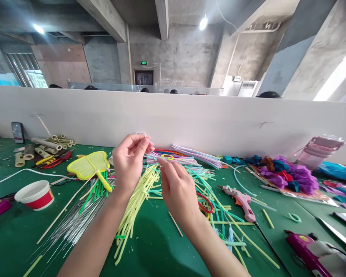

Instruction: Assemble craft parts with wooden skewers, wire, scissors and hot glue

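Observation:
My left hand [129,159] is raised over the middle of the table, thumb and fingertips pinched on a thin wire [153,156]. A small pale loop [140,134] shows just above those fingers; whether it belongs to the wire I cannot tell. Close by on the right is my right hand [180,190], its fingers bent together near the wire's lower end. What its fingertips hold, if anything, is too small to make out. Beneath the hands lies a bundle of pale yellow pipe cleaners [135,200]. Left of my left hand is a yellow fan-shaped piece [89,165] with a wrapped handle.
Straight metal wires [72,219] and a paper cup [36,194] are on the left, cut bamboo pieces [49,146] behind. To the right are a pink glue gun [242,202], purple flower-like pieces [301,179] and a bottle [320,152]. A white partition [173,115] stands along the back.

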The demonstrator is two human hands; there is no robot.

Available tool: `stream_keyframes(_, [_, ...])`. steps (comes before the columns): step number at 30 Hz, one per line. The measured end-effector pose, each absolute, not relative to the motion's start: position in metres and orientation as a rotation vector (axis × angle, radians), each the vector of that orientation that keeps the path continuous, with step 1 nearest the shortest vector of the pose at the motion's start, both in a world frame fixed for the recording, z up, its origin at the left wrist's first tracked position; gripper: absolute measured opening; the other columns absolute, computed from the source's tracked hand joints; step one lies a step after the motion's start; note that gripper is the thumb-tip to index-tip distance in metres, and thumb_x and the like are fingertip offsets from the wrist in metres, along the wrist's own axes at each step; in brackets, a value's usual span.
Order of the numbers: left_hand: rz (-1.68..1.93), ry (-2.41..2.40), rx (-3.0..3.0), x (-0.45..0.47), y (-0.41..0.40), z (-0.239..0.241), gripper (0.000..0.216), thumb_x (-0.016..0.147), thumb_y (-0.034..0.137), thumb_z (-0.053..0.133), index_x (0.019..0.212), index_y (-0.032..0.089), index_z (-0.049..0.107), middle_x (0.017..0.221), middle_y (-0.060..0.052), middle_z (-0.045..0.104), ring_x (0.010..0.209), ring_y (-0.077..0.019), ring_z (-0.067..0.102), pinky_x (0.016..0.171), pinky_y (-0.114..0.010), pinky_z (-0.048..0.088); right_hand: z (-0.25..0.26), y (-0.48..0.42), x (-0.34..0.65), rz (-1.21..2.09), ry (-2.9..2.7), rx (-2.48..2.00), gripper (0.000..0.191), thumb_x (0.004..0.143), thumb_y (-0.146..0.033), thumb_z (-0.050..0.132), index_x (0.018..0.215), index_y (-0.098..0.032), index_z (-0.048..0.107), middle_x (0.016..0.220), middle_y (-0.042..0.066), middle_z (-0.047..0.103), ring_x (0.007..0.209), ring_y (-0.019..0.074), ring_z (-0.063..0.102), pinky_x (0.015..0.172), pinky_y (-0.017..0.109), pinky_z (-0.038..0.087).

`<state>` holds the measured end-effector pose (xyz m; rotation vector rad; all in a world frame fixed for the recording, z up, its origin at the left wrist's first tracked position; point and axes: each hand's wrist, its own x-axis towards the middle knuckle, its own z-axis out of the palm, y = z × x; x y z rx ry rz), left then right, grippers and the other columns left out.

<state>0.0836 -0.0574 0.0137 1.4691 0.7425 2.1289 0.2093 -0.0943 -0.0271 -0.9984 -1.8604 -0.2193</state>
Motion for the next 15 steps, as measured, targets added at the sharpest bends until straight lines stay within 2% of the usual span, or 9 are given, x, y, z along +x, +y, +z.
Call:
stream_keyframes(2, [2.097, 0.672, 1.442, 0.083, -0.056, 0.014, 0.01, 0.085, 0.027, 0.073, 0.084, 0.017, 0.071, 0.072, -0.001, 0.068, 0.063, -0.0115, 0.065, 0.065, -0.024, 0.055, -0.027, -0.094, 0.21, -0.054, -1.852, -0.94, 0.033, 0.097, -0.007, 0.042, 0.123, -0.017, 0.061, 0.105, 0.01, 0.073, 0.096, 0.0228, 0.068, 0.082, 0.034, 0.054])
stream_keyframes(6, [1.983, 0.556, 1.33, 0.079, -0.056, 0.017, 0.01, 0.081, 0.025, 0.077, 0.081, 0.016, 0.072, 0.07, -0.001, 0.067, 0.057, -0.0095, 0.061, 0.059, -0.022, 0.053, -0.024, -0.094, 0.212, 0.436, -1.753, -0.81, 0.025, 0.097, -0.012, 0.048, 0.115, -0.02, 0.064, 0.099, 0.006, 0.075, 0.086, 0.0178, 0.074, 0.077, 0.029, 0.057])
stream_keyframes(11, [1.866, 0.462, 1.218, 0.072, -0.06, 0.021, 0.008, 0.078, 0.022, 0.079, 0.079, 0.016, 0.074, 0.07, 0.0, 0.066, 0.056, -0.0073, 0.061, 0.055, -0.018, 0.052, -0.017, -0.092, 0.219, 0.955, -1.635, -0.65, 0.024, 0.093, -0.02, 0.058, 0.115, -0.023, 0.067, 0.1, 0.004, 0.072, 0.074, 0.0162, 0.075, 0.068, 0.03, 0.059])
stream_keyframes(13, [1.843, 0.452, 1.198, 0.071, -0.061, 0.022, 0.008, 0.077, 0.022, 0.079, 0.079, 0.016, 0.074, 0.071, 0.0, 0.066, 0.056, -0.007, 0.061, 0.053, -0.017, 0.052, -0.015, -0.09, 0.222, 0.913, -1.626, -0.653, 0.021, 0.09, -0.02, 0.063, 0.109, -0.024, 0.072, 0.099, 0.004, 0.072, 0.078, 0.0161, 0.073, 0.071, 0.032, 0.058])
stream_keyframes(15, [1.836, 0.458, 1.187, 0.071, -0.062, 0.023, 0.008, 0.077, 0.022, 0.079, 0.079, 0.016, 0.074, 0.071, 0.0, 0.066, 0.056, -0.007, 0.062, 0.052, -0.016, 0.052, -0.014, -0.089, 0.224, 0.672, -1.629, -0.736, 0.018, 0.086, -0.02, 0.068, 0.101, -0.025, 0.077, 0.097, 0.004, 0.071, 0.084, 0.0171, 0.069, 0.075, 0.032, 0.056])
